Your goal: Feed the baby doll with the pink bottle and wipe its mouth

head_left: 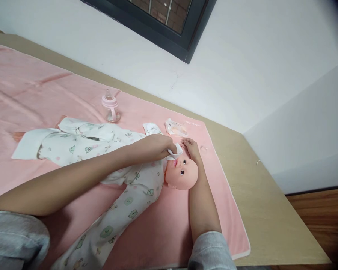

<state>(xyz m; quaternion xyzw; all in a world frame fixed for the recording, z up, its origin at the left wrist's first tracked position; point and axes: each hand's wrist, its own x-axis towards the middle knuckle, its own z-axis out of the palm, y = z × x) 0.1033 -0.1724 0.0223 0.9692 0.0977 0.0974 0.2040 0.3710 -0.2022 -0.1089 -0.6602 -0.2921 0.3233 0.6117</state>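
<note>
A baby doll point(183, 176) with a bald head lies on its back on a pink blanket point(169, 217). It wears a white printed outfit point(146, 180). My left hand point(163, 145) is closed on a folded white cloth point(177, 150), which touches the doll's face beside the mouth. Past the top of the head, my right hand point(190, 147) rests near the blanket, palm not visible, its fingers stretched out and holding nothing. The right forearm lies along the crown of the doll's head.
A pink-topped baby bottle point(110, 107) stands on the blanket beyond the doll's body. Near my hands lies a crumpled clear plastic packet point(175, 128). The wooden table point(250, 187) meets a white wall, and a dark-framed window point(186, 45) is above.
</note>
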